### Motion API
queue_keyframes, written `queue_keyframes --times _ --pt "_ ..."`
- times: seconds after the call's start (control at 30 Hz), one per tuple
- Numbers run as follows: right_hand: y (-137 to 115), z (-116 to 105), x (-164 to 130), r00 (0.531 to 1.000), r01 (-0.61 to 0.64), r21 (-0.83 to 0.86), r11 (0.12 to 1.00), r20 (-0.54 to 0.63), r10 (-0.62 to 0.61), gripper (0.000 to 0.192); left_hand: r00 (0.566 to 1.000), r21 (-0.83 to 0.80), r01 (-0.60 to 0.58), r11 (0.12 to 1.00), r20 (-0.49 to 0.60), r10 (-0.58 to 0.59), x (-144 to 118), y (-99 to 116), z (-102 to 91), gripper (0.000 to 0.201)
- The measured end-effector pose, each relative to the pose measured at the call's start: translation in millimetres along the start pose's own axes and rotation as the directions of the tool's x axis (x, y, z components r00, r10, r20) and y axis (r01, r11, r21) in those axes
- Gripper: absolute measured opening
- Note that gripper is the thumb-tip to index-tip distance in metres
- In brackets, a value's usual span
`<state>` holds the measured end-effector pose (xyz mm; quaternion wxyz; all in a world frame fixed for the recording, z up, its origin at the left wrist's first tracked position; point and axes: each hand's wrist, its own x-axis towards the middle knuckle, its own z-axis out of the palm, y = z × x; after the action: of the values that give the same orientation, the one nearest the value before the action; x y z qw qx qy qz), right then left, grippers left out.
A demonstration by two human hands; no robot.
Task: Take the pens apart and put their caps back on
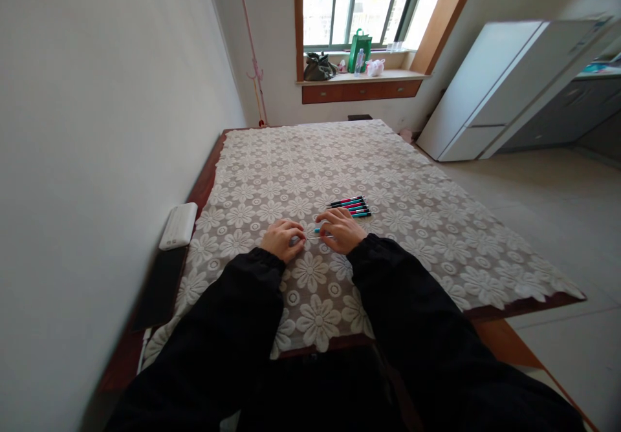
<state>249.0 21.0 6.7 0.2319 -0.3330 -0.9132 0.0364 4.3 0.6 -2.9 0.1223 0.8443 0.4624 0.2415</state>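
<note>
Both my hands rest close together on a lace flower-patterned tablecloth [417, 225]. My right hand [340, 230] closes on a thin pen with a teal end [317, 230] that lies across toward my left hand [283, 238], whose curled fingers pinch its other end. The pen's middle is mostly hidden by my fingers. Just beyond my right hand lies a neat row of several pens [350, 206] with pink and teal ends, side by side on the cloth. Black sleeves cover both my arms.
A white rectangular box [178, 226] and a dark flat slab [160, 286] sit at the table's left edge by the wall. A white fridge [490, 89] stands at the right. The window sill [359, 76] holds bags and a bottle.
</note>
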Motion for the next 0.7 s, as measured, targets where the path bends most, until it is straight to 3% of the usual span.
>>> queue_keyframes --times 0.5,0.7 --pt "-13.1 -1.2 3.3 1.000 0.011 0.011 1.000 0.002 -0.011 0.005 0.997 -0.020 -0.073 0.997 0.004 0.073 -0.4 3.9 1.0 0.010" --pt "-19.1 5.0 4.1 0.997 -0.021 0.070 0.997 -0.074 0.026 0.006 0.991 -0.055 -0.091 0.994 -0.103 0.085 -0.9 10.0 -4.0 0.014"
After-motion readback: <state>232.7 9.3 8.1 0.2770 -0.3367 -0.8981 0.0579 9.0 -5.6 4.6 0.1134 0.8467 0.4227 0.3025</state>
